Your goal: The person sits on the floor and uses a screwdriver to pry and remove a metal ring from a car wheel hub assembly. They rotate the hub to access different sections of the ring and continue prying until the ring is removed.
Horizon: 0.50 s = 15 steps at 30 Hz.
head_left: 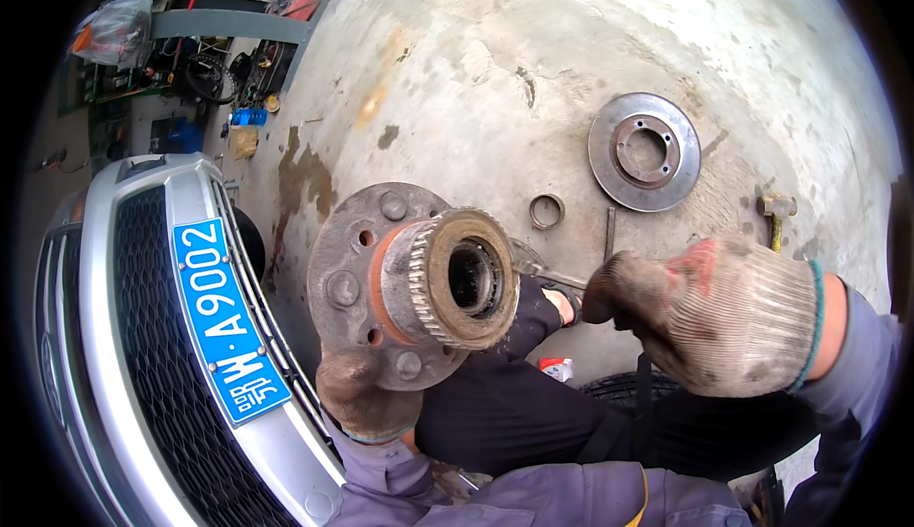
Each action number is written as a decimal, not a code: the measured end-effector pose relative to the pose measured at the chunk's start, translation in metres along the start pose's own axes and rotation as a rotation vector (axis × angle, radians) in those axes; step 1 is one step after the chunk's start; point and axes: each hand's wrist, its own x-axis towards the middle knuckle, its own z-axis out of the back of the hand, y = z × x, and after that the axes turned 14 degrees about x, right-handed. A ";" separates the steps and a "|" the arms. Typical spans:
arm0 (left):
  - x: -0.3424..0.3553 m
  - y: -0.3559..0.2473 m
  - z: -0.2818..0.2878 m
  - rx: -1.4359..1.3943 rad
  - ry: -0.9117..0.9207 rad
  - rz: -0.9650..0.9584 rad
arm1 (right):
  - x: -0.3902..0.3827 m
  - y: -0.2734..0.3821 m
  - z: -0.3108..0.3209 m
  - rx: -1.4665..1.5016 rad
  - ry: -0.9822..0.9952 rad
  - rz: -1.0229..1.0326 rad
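Observation:
A worn metal wheel hub (345, 241) with a round studded flange is held up in front of me. Its toothed ring (419, 270) and greasy bearing bore face up and to the right. My left hand (367, 398), in a dirty knit glove, grips the flange at its lower edge. Closed in my gloved right hand (728, 322) is a thin metal tool (550, 274), its shaft pointing left. The tool's end reaches the rim of the hub's bearing end; whether it touches there I cannot tell. Its handle is hidden in the glove.
On the concrete floor lie a brake disc (609, 160), a metal ring (546, 211), a flat bar (610, 232) and a hammer (776, 206). A silver car front (267, 460) stands close on the left. By my legs are a small red-white box (556, 368) and a tyre (619, 388).

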 end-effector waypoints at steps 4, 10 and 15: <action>0.002 0.001 0.000 0.021 0.026 0.027 | 0.009 -0.009 -0.001 -0.004 -0.161 -0.050; 0.003 0.001 -0.007 0.002 0.009 0.041 | 0.003 -0.009 0.002 0.031 -0.188 0.018; 0.006 0.002 -0.010 -0.012 -0.040 0.025 | 0.005 -0.013 -0.003 -0.056 -0.120 -0.047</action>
